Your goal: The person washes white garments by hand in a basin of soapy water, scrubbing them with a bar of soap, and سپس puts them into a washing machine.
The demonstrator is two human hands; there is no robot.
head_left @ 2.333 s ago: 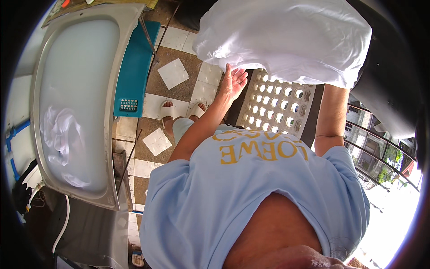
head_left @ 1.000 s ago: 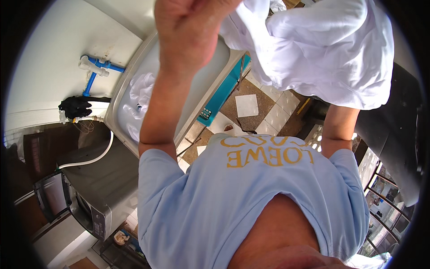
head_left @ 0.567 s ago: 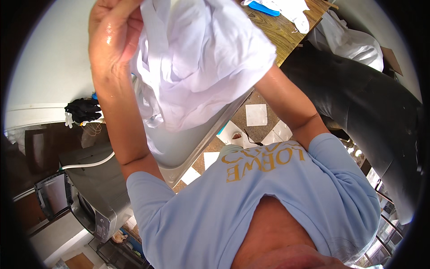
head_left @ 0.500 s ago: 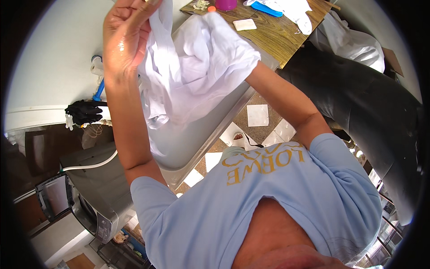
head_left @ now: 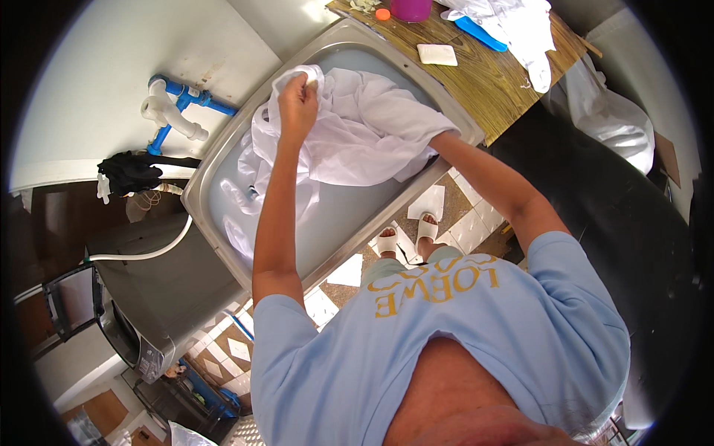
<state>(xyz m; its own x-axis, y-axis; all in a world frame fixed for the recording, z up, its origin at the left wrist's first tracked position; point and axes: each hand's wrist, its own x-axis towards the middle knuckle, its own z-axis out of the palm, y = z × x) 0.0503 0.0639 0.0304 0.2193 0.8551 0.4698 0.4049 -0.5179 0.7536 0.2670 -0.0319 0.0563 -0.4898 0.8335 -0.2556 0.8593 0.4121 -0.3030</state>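
Observation:
A wet white garment (head_left: 364,123) is spread over a metal sink (head_left: 195,195) filled with cloudy water. My left hand (head_left: 299,104) is closed on a bunched edge of it, over the far left part of the basin. My right hand, of which only the wrist (head_left: 445,144) shows, is inside the cloth at the basin's right side. Its fingers are hidden by the fabric. Part of the white cloth trails into the water below my left forearm.
A wooden board (head_left: 476,82) at the far right bears a soap bar (head_left: 437,55), a blue brush-like tool (head_left: 480,34), a purple container (head_left: 410,7) and white cloth. Blue and white pipes (head_left: 169,111) run along the left wall. A grey washing machine (head_left: 160,275) stands left.
Both hands have come down and the garment, held up before, now lies over the basin. More of the sink, its water and the wall pipes shows.

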